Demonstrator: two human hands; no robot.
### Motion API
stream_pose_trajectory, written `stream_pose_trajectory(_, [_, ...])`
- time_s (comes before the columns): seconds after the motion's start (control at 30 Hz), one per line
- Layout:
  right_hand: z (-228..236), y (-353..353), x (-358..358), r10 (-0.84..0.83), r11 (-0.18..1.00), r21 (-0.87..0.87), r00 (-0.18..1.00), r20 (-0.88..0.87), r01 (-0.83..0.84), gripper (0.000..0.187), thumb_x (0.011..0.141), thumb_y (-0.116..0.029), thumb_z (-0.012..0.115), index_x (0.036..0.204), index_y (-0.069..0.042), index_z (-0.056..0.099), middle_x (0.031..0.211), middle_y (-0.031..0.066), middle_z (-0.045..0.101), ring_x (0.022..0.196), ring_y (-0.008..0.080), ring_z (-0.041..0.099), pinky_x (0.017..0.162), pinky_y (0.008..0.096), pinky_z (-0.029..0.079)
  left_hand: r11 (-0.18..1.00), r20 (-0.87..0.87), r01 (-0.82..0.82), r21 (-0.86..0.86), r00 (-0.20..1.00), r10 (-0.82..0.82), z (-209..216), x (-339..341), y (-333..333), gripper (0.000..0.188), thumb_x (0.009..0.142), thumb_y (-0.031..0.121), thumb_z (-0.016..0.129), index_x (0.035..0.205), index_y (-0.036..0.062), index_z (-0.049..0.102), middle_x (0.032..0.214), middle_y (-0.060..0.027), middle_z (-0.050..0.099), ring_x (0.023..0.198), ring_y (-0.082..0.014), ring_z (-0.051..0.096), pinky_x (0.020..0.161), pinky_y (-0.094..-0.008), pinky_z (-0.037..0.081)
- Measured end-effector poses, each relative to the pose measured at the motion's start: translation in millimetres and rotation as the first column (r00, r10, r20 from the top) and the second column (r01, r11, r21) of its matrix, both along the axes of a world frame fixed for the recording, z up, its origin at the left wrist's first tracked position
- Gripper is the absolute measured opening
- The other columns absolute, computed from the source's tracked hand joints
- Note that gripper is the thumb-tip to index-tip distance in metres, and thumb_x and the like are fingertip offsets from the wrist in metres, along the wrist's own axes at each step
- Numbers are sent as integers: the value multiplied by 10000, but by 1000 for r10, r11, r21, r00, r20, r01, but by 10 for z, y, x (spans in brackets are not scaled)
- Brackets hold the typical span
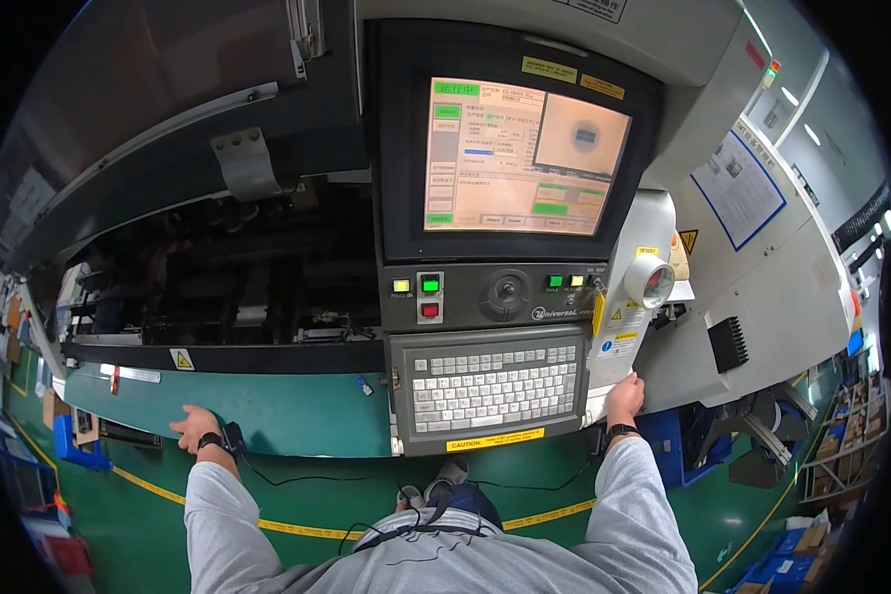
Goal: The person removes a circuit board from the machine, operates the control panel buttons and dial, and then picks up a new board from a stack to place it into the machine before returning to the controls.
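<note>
My left hand (196,428) rests at the front edge of a green work shelf (297,416), palm down, fingers apart, holding nothing. A small orange-handled tool (115,379) and a small pale-blue piece (365,387) lie on this shelf. My right hand (625,398) is closed round the lower edge of a white machine panel (614,371), right of the keyboard; some fingers are hidden. Between my hands, a white-keyed keyboard (493,388) sits below a lit monitor (525,163). Dark bands are on both wrists.
Above the keyboard are lit push buttons (430,284) and a round trackball-like control (506,290). A red button in a white ring (651,281) juts out at right. The dark machine bay (218,267) opens behind the shelf. Blue bins (663,445) stand low at right; a cable (307,481) hangs below.
</note>
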State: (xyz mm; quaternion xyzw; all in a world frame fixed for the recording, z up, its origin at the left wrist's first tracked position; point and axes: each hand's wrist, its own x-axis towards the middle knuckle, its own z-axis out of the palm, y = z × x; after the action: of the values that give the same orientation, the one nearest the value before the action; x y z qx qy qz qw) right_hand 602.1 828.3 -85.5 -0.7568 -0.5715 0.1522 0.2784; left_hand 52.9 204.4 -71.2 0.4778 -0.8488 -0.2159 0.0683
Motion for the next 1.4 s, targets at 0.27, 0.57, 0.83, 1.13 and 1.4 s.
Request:
stream_pose_trajectory(0.27, [-2, -10, -5, 5, 1000, 15, 1000, -8, -5, 462, 1012, -360, 391, 1129, 24, 622, 1115, 277, 652, 1060, 456, 596, 920, 509, 460, 1000, 6, -12, -10, 1000, 12, -34, -27, -9, 755, 928, 584, 452, 1516, 150, 263, 1394, -320, 407, 1226, -465, 495, 1010, -536, 414])
stream_pose_trajectory(0.57, [-30, 10, 11, -3, 1000, 11, 1000, 0, 3, 455, 1012, -355, 398, 1142, 22, 619, 1116, 270, 653, 1063, 453, 595, 918, 509, 459, 1000, 0, 6, -27, 1000, -6, -54, -21, -19, 759, 928, 580, 452, 1515, 138, 263, 1391, -329, 410, 1233, -468, 491, 1013, -532, 412])
stream_pose_trajectory(0.83, [-3, 12, 22, 20, 1000, -22, 1000, -6, -20, 462, 1012, -367, 398, 1157, 14, 616, 1136, 267, 649, 1080, 447, 592, 932, 501, 457, 1000, 9, 11, -25, 1000, -11, -52, -20, -19, 753, 930, 577, 447, 1515, 140, 265, 1390, -326, 413, 1232, -469, 492, 1011, -533, 417])
stream_pose_trajectory(1.13, [-32, 15, 10, 17, 1000, 3, 1000, 13, -17, 449, 1011, -348, 403, 1133, 23, 623, 1120, 272, 653, 1069, 448, 596, 921, 505, 459, 1000, -12, -7, -13, 1000, 7, -88, -46, -28, 756, 914, 589, 468, 1512, 167, 281, 1413, -314, 389, 1239, -477, 480, 1013, -548, 406])
stream_pose_trajectory(1.4, [-26, 3, 14, 24, 1000, 4, 1000, -19, -23, 452, 1010, -351, 402, 1134, 24, 621, 1117, 272, 654, 1063, 452, 597, 921, 507, 459, 1000, -19, -5, -29, 1000, 5, -57, -24, -14, 746, 921, 588, 458, 1512, 169, 283, 1394, -302, 412, 1223, -474, 495, 999, -549, 419])
